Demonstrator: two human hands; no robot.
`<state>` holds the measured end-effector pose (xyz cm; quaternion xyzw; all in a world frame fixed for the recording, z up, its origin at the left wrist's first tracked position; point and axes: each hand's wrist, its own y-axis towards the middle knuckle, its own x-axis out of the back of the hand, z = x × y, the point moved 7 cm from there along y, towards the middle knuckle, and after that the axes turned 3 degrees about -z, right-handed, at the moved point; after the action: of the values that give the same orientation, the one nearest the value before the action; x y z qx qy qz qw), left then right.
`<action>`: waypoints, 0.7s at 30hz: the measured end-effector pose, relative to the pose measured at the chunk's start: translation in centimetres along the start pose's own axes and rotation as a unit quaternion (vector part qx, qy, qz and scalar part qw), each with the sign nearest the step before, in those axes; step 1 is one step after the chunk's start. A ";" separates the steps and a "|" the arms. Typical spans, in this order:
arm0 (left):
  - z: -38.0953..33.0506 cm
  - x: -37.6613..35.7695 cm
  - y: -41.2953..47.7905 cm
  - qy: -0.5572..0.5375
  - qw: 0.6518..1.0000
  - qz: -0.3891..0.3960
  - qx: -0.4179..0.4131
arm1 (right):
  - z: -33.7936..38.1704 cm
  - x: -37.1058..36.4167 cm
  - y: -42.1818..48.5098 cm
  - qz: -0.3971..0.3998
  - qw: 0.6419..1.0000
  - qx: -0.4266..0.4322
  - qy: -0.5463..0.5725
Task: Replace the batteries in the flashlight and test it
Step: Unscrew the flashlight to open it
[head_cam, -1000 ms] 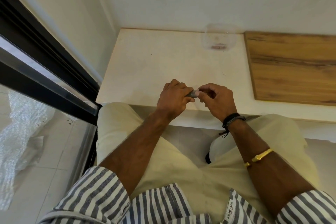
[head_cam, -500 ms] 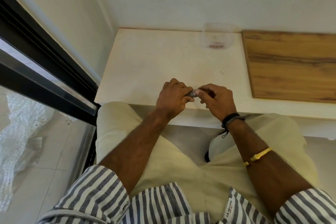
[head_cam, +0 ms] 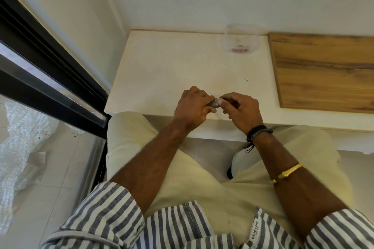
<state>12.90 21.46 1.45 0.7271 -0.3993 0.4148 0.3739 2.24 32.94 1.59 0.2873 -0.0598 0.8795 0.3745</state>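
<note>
Little has shifted since the earlier frames: both hands stay together at the near edge of the white table [head_cam: 182,62], with only a slight nudge of the view. Largest in the picture, the table fills the middle of the frame, with a wooden board [head_cam: 323,70] lying on it at the right. At the table's far edge, in the upper middle of the frame just left of the board, stands a clear plastic container [head_cam: 240,39]; something small and reddish-brown lies in its bottom (too blurred to name). At frame centre the left hand [head_cam: 192,107] is wrapped around the flashlight [head_cam: 213,104], of which only a short dark grey end shows between the two hands. The right hand [head_cam: 240,109] meets that end, thumb and forefinger pinched at its tip; whether they grip a cap or a battery cannot be told. On the right forearm sit a black wristband [head_cam: 257,132] and, lower in the frame, a gold bangle [head_cam: 288,172].
</note>
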 end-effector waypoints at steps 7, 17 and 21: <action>0.0 -0.1 0.1 0.005 1.000 -0.004 0.002 | 1.3 0.2 -0.1 0.011 0.996 0.085 0.013; 0.0 -0.2 0.1 0.011 1.000 -0.002 -0.005 | -0.1 0.1 0.0 -0.002 1.000 0.012 -0.014; 0.1 -0.3 0.1 0.011 1.000 0.001 0.001 | 0.7 0.0 0.1 0.015 0.997 0.073 -0.014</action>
<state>12.71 21.38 1.19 0.7225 -0.3950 0.4239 0.3771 2.46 32.66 2.17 0.3251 -0.0044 0.8831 0.3383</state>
